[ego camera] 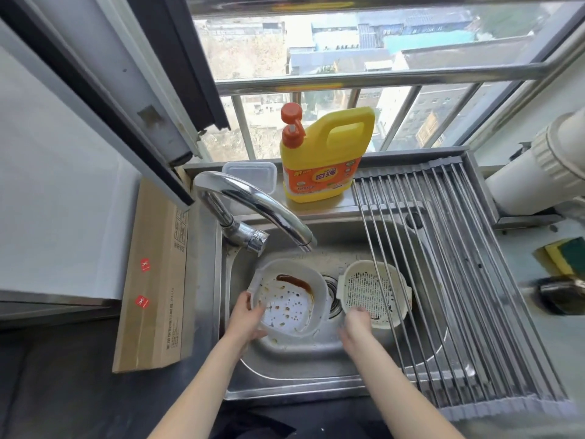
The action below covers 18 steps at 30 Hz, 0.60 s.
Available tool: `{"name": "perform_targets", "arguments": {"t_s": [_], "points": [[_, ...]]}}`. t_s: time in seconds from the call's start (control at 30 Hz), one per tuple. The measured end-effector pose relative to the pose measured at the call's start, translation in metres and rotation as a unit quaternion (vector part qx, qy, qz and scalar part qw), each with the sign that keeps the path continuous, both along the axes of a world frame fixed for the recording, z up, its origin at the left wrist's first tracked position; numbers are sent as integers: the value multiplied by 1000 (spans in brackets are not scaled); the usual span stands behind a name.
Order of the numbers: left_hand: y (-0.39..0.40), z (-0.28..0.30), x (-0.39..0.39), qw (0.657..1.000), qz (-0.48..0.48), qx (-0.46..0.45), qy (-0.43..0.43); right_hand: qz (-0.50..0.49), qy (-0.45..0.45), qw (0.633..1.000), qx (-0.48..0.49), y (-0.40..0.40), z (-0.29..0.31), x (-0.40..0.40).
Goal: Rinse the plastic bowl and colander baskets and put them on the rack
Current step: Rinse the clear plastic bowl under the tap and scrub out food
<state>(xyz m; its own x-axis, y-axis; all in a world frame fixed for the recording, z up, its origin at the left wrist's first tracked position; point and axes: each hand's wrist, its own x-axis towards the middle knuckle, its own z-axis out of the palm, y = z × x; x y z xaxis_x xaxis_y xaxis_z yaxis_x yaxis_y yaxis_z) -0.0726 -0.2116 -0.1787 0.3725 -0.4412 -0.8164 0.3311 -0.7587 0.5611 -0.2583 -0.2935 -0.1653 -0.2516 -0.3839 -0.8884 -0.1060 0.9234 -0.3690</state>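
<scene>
Steel rack [449,248] over sink's [316,375] rt side

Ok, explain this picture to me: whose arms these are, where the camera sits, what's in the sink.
There is no machine here. A camera worn on a person's head looks down at their own two bare arms over a steel sink. The left hand grips the rim of a whitish plastic bowl, stained with brown sauce, near the faucet. The right hand holds a cream colander basket, partly under the roll-up rack. A yellow detergent jug stands on the ledge behind. No water visibly runs.
</scene>
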Motion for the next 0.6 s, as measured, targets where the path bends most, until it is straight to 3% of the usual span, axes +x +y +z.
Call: {"name": "perform_targets", "arguments": {"t_s": [0.13,0.27,0.43,0.53,0.6], "points": [[2,9,-4,996,22,-50,67,132,-10,985,-107,12,26,10],[4,23,-10,989,32,-102,102,168,-7,955,-243,-4,45,5],[2,49,-22,983,-4,-181,21,237,5,912,-334,-36,74,-4],[-2,71,-27,975,16,-212,61,229,-2,891,-392,-52,101,-8],[-4,89,-28,966,39,-230,110,231,-6,855,-464,-69,132,-5]]}}
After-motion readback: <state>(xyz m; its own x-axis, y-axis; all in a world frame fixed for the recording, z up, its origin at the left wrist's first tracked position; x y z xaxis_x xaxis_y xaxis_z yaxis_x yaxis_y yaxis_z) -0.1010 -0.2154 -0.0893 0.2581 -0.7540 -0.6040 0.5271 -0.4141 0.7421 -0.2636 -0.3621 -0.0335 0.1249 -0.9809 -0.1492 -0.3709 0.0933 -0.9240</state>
